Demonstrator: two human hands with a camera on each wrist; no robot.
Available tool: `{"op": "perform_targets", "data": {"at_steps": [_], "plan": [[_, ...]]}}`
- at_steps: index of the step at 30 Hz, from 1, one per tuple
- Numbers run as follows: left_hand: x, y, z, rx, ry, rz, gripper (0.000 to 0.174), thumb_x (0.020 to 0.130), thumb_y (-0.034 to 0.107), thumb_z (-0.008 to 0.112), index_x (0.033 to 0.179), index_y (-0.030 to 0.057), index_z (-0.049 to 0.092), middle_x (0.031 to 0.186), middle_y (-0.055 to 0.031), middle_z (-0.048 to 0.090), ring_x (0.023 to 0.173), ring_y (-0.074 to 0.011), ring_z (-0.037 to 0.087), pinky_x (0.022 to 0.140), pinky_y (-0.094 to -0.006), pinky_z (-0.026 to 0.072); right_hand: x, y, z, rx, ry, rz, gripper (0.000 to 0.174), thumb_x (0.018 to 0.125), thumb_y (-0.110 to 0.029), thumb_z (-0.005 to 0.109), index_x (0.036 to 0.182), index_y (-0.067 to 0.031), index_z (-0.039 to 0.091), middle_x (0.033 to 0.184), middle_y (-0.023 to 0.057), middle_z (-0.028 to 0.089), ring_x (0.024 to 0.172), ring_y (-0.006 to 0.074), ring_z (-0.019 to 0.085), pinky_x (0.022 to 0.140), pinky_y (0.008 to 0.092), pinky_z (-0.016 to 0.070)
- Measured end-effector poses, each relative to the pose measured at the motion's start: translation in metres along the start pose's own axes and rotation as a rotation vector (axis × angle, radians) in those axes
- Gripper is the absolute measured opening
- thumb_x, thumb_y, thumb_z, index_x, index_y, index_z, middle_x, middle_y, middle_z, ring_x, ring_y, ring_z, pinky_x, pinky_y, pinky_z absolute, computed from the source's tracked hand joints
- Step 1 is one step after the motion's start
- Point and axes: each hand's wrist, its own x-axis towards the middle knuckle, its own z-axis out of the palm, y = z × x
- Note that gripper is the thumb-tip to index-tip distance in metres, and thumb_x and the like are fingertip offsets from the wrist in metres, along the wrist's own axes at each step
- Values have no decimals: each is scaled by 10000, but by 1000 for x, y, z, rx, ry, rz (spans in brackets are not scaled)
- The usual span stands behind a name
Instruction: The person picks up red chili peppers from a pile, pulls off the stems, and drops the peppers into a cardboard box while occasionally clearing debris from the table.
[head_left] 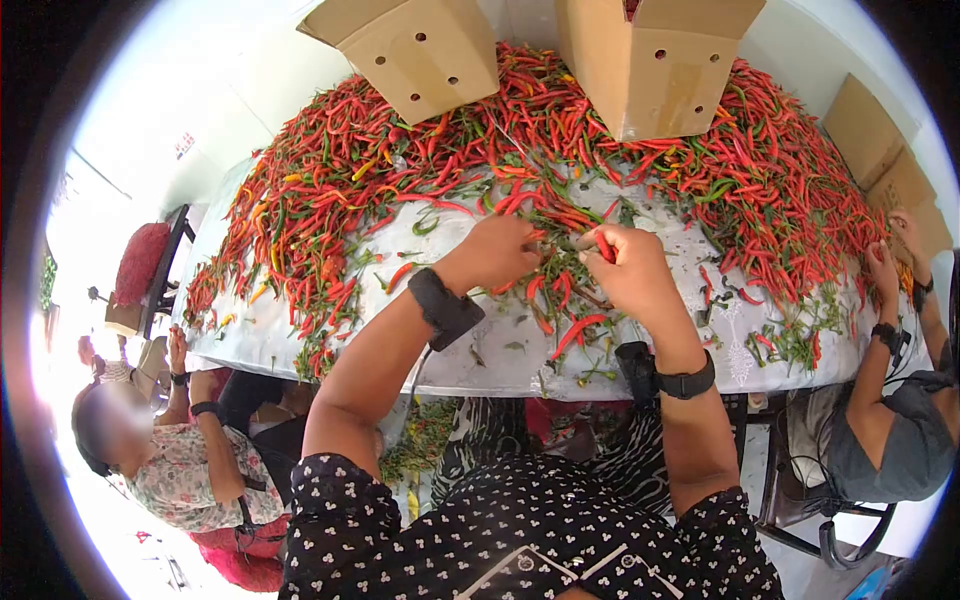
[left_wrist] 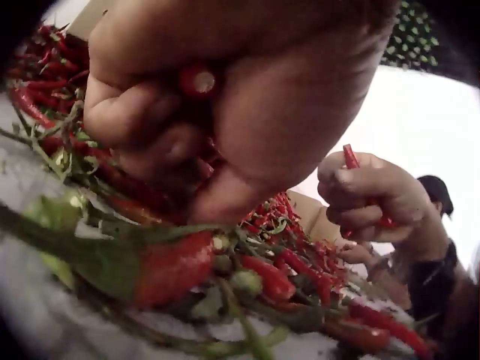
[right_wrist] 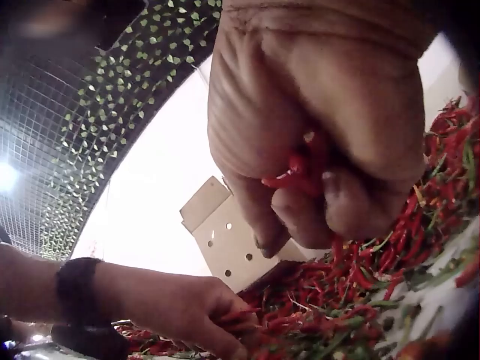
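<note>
Red chillies, several with green stems, lie heaped on a pale table [head_left: 440,370]. My left hand [head_left: 495,254] is low over the chillies at the middle; in the left wrist view its fingers [left_wrist: 142,120] are curled round a red chilli [left_wrist: 199,81], whose cut-looking end shows. Just to the right, my right hand [head_left: 630,268] grips a red chilli [head_left: 604,246]. The right wrist view shows several red chillies [right_wrist: 300,174] within the curled fingers of this hand [right_wrist: 322,112]. Below both hands a loose red chilli [head_left: 578,334] lies among green stems.
Two cardboard boxes [head_left: 420,60] [head_left: 660,75] with round holes stand at the back on the heap [head_left: 790,190]. One person [head_left: 190,460] sits at the left, another [head_left: 890,430] at the right, with hands at the table's right edge. Stems lie at the front right.
</note>
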Motion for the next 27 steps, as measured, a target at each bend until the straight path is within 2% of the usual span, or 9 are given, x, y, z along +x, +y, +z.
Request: {"op": "perform_targets", "data": {"at_steps": [2, 3, 5, 6, 8, 12, 14, 17, 27], "plan": [[0, 4, -6, -382, -99, -118, 217, 702, 197, 618, 707, -12, 559, 628, -135, 567, 592, -257, 550, 567, -378, 419, -3, -6, 0, -42, 9, -66, 165, 722, -134, 617, 863, -51, 633, 708, 172, 598, 655, 333, 587, 583, 378, 452], [-1, 7, -7, -382, -101, -116, 217, 702, 197, 618, 707, -12, 559, 628, -135, 567, 592, -257, 550, 567, -378, 419, -3, -8, 0, -43, 11, -64, 165, 722, -134, 617, 863, -51, 633, 708, 172, 598, 655, 333, 587, 583, 378, 452], [-4, 13, -10, -706, -129, -207, 215, 705, 176, 616, 707, -24, 538, 571, -77, 508, 543, -148, 470, 523, -323, 384, -3, -12, 0, -12, -4, -78, 160, 728, -122, 608, 867, -47, 625, 747, 175, 600, 674, 342, 581, 590, 389, 452], [-5, 17, -14, -706, -128, -207, 215, 705, 176, 616, 707, -24, 538, 571, -77, 508, 543, -148, 470, 523, -323, 384, -4, -12, 0, -12, -4, -78, 160, 728, -122, 608, 867, -47, 625, 747, 175, 600, 674, 342, 581, 590, 389, 452], [-6, 27, -22, -641, -173, -170, 156, 749, 146, 597, 787, -2, 567, 630, 41, 475, 599, -43, 406, 522, -238, 356, -4, -12, 1, -37, 48, -197, 150, 723, -105, 603, 859, -43, 613, 739, 171, 593, 678, 347, 576, 586, 393, 448], [-7, 38, -29, -663, -178, -161, 143, 743, 131, 598, 774, -1, 555, 622, 37, 465, 600, -43, 403, 522, -236, 352, -3, -6, 5, -71, 73, -269, 129, 715, -90, 596, 830, -30, 600, 721, 176, 580, 685, 354, 572, 589, 410, 443], [-6, 40, -32, -646, -143, -128, 177, 725, 149, 614, 743, -16, 552, 586, -27, 493, 556, -86, 437, 509, -294, 378, -3, -7, 4, -103, 95, -328, 113, 714, -85, 594, 811, -26, 593, 731, 176, 577, 696, 359, 572, 604, 426, 445], [-7, 42, -31, -840, -143, -182, 143, 750, 130, 601, 755, -9, 564, 595, 3, 493, 562, -70, 429, 505, -276, 372, -5, -10, -2, -206, 26, -377, 101, 723, -82, 588, 807, -26, 593, 766, 174, 587, 705, 362, 572, 618, 436, 450], [-5, 44, -27, -845, -180, -225, 158, 773, 150, 607, 779, -5, 578, 623, 30, 486, 593, -53, 420, 520, -262, 376, -4, -7, 3, -154, 124, -339, 105, 738, -92, 585, 796, -4, 581, 743, 192, 585, 694, 372, 571, 608, 438, 453]]}}
